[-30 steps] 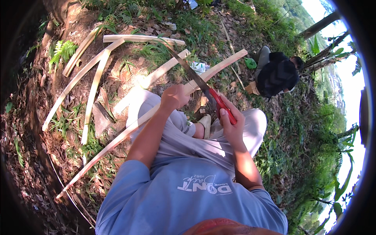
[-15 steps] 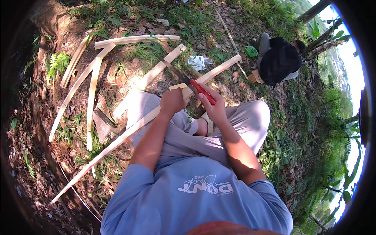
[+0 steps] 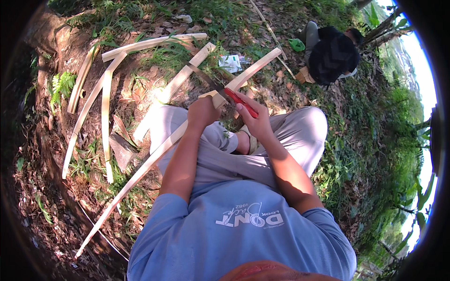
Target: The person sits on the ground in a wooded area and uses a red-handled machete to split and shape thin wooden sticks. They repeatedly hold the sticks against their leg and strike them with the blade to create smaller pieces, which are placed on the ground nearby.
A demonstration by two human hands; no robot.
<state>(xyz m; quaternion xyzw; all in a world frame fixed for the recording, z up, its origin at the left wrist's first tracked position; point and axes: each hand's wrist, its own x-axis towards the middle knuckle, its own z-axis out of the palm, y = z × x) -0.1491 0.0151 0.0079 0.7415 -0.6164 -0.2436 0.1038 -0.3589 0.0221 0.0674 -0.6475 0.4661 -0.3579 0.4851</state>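
Note:
A red-handled hand saw [image 3: 242, 102] is gripped in my right hand [image 3: 256, 119], its fingers closed round the handle. The dark saw blade [image 3: 205, 78] points up and left and lies across a long pale wooden strip [image 3: 157, 155]. My left hand [image 3: 203, 111] is closed round that strip, just left of the blade. By its knuckles shows a short pale wood piece [image 3: 213, 96], pressed close to the strip; how they join is hidden. The strip runs from beyond my hands, over my lap, down to the lower left.
Several other pale strips [image 3: 107, 124] lie on the leafy ground at left, near a flat grey stone [image 3: 123, 151]. A shorter timber [image 3: 180, 84] lies beyond my left hand. A white packet [image 3: 230, 63] is ahead. Another person [image 3: 333, 57] in dark clothes crouches at upper right.
The whole view has shifted and turned slightly. Both hands keep their grips, and the saw stays across the strip in nearly the same place.

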